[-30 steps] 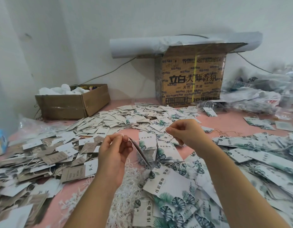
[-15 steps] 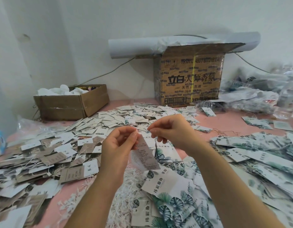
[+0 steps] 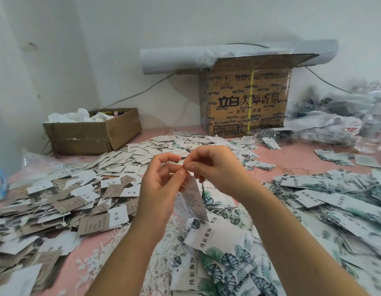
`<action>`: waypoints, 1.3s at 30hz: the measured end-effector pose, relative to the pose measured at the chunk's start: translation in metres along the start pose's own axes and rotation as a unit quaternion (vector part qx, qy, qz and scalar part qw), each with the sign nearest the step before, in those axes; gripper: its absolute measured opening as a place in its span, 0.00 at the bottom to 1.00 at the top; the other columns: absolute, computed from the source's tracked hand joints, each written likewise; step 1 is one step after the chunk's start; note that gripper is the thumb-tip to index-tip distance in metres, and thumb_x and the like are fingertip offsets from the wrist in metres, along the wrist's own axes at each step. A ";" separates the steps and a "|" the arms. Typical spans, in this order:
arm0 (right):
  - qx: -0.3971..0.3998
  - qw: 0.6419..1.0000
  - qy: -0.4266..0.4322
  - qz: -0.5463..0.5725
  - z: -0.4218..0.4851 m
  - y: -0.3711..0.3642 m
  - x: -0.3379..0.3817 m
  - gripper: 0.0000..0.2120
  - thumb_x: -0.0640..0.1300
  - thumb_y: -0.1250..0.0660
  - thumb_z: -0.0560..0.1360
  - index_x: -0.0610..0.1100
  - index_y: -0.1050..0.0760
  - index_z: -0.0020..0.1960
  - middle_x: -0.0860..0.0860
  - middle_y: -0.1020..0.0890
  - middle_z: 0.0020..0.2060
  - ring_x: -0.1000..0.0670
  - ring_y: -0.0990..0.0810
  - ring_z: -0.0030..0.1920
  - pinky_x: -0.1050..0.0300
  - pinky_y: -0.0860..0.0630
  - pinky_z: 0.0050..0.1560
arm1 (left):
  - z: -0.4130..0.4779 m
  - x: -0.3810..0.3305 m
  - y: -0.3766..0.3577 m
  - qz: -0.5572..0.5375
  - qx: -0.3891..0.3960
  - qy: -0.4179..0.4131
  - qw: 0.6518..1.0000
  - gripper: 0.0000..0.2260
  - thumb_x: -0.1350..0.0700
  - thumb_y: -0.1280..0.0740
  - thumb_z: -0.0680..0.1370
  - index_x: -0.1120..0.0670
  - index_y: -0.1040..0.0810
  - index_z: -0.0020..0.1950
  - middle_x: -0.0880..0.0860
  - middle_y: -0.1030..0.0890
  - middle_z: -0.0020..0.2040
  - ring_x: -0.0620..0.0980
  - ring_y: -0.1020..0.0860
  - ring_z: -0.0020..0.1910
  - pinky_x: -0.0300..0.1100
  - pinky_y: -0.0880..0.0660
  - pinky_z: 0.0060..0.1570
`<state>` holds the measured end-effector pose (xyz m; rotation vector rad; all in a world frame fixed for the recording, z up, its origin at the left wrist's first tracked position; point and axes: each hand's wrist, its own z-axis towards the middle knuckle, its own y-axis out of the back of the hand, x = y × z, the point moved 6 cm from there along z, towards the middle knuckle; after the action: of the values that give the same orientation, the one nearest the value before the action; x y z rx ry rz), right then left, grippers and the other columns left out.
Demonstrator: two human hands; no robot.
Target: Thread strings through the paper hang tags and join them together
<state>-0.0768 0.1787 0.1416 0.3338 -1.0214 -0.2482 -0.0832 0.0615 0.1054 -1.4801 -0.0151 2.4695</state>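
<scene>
Left hand (image 3: 161,184) pinches a hang tag (image 3: 192,199); right hand (image 3: 215,167) pinches at its top, string indiscernible.

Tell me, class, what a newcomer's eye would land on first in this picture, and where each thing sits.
First, the left hand and right hand meeting at centre, pinching the top of a hanging tag. Next, the tags spread all over the pink table. Then the printed cardboard box at the back wall.
</scene>
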 end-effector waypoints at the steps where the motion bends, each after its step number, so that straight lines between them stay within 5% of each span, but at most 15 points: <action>1: -0.002 1.000 0.001 -0.003 0.000 0.000 0.001 0.14 0.32 0.33 0.73 0.49 0.24 0.36 0.58 0.24 0.25 0.62 0.27 0.27 0.67 0.28 0.31 | 0.000 0.000 0.000 -0.004 -0.002 0.000 1.000 0.09 0.65 0.35 0.76 0.50 0.25 0.49 0.50 0.18 0.37 0.46 0.19 0.37 0.35 0.24 0.36; 22: 0.008 0.998 -0.029 0.054 -0.002 0.004 -0.005 0.09 0.32 0.31 0.71 0.43 0.22 0.35 0.50 0.21 0.27 0.58 0.26 0.25 0.66 0.27 0.29 | -0.001 -0.003 0.001 0.054 0.011 -0.017 0.998 0.11 0.64 0.32 0.74 0.48 0.25 0.48 0.51 0.17 0.37 0.47 0.20 0.38 0.40 0.23 0.43; 39: 0.004 0.999 -0.033 0.009 -0.002 0.003 -0.004 0.11 0.34 0.31 0.71 0.47 0.23 0.34 0.54 0.22 0.25 0.58 0.28 0.26 0.66 0.28 0.30 | 0.000 -0.003 0.003 0.085 0.015 -0.021 0.996 0.13 0.64 0.30 0.73 0.47 0.26 0.49 0.49 0.16 0.38 0.43 0.19 0.37 0.32 0.25 0.37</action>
<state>-0.0770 0.1831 0.1391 0.3255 -1.0910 -0.2410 -0.0826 0.0583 0.1079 -1.4743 0.1448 2.6209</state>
